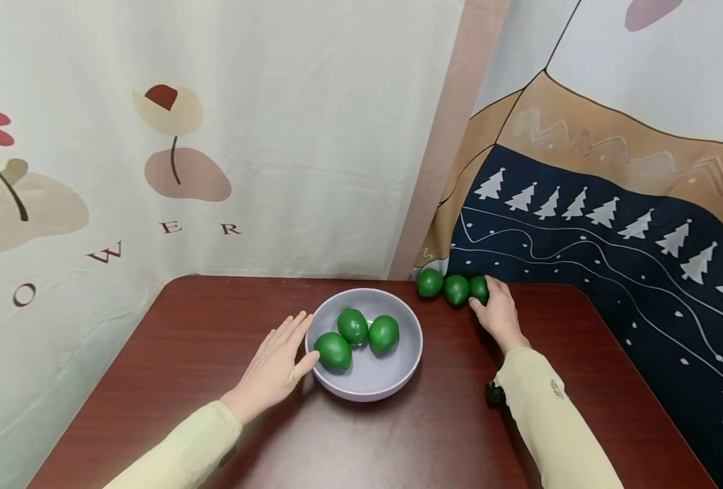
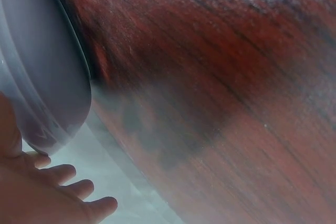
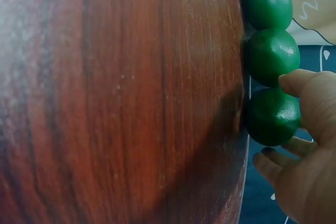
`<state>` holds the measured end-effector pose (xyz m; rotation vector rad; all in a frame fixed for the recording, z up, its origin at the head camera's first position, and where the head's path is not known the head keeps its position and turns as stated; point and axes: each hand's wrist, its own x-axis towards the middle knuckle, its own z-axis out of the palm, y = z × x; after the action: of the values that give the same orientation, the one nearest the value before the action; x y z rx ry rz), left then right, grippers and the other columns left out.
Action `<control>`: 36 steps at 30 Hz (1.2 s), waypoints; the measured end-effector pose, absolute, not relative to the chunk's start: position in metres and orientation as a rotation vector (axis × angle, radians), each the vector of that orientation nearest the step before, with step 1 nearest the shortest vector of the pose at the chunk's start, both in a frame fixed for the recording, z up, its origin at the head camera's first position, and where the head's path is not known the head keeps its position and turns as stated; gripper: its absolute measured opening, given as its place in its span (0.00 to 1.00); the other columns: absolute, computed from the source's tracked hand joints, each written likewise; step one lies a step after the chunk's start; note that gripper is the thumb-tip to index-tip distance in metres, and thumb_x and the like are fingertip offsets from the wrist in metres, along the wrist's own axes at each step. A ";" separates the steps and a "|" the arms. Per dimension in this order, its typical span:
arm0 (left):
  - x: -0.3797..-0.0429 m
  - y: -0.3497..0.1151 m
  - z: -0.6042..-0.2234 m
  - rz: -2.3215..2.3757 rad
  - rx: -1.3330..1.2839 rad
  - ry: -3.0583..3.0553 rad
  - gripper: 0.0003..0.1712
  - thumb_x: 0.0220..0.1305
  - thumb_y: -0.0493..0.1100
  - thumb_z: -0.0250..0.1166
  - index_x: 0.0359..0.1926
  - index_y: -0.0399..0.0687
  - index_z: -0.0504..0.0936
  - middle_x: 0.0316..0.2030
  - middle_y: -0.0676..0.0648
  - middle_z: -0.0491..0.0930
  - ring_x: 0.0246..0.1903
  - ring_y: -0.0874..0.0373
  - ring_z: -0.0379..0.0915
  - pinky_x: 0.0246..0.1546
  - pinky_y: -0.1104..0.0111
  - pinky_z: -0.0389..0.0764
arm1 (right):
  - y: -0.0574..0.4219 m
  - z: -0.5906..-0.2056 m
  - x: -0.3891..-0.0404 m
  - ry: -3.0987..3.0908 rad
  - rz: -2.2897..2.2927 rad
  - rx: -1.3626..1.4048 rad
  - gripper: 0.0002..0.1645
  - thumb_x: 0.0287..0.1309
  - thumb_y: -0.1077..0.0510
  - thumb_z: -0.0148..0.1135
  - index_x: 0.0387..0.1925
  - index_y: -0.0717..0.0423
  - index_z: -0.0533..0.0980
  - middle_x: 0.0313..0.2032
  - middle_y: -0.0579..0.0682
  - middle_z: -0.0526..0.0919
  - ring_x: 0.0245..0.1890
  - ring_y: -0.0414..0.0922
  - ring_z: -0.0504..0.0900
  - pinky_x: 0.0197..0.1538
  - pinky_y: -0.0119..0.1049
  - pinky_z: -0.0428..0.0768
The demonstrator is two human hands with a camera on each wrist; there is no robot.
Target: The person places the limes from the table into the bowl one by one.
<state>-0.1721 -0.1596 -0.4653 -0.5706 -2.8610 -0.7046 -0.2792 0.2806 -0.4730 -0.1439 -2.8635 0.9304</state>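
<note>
I'm watching a person's right grip (image 1: pixel 500 316) holding the end green fruit (image 3: pixel 270 121) of a little row, with the thumb lying on one side and the fingers bending round the other. I can't tell how hard it is squeezing. Just left of that grip, past the thumb, the middle green fruit (image 3: pixel 269 56) is sitting very close, and the last green fruit (image 1: pixel 430 283) is sitting beyond it. All three are lying at the back of the table (image 1: pixel 434 435), and a dark blue cloth (image 1: pixel 618 292) is hanging behind the right grip. The left grip (image 1: pixel 274 360) is resting beside a grey bowl (image 1: pixel 367 375), with its fingers stretching out straight and holding nothing; they seem to be touching the rim. Right of those fingers, three more green fruits (image 1: pixel 383 335) are lying inside the bowl. I'm worrying about that right thumb, because it is pointing into the tight spot between two fruits, so a bump could be sending the middle one rolling off the back. The fruit is looking smooth and round, so a weak pinch could be letting it slip out. A hard push from the left grip could be sliding or tipping the bowl.
</note>
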 end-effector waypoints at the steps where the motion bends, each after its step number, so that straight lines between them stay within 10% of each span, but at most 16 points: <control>1: -0.172 -0.160 -0.466 -0.704 -0.571 -2.862 0.40 0.75 0.53 0.61 0.78 0.39 0.61 0.77 0.36 0.60 0.77 0.36 0.52 0.73 0.36 0.57 | 0.281 -0.474 -0.280 -2.865 0.928 -0.147 0.41 0.72 0.56 0.58 0.78 0.68 0.55 0.75 0.71 0.54 0.72 0.70 0.60 0.72 0.65 0.62; 36: -0.171 -0.160 -0.463 -0.739 -0.572 -2.859 0.40 0.75 0.54 0.61 0.78 0.40 0.62 0.77 0.36 0.59 0.78 0.35 0.50 0.73 0.37 0.56 | 0.284 -0.480 -0.276 -2.775 1.012 -0.245 0.41 0.68 0.59 0.62 0.77 0.62 0.57 0.71 0.70 0.55 0.62 0.70 0.69 0.66 0.65 0.70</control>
<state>-0.1714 -0.1598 -0.4632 -0.5720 -2.8590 -0.7388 -0.2761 0.2844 -0.4799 -0.2455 -2.7747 1.0118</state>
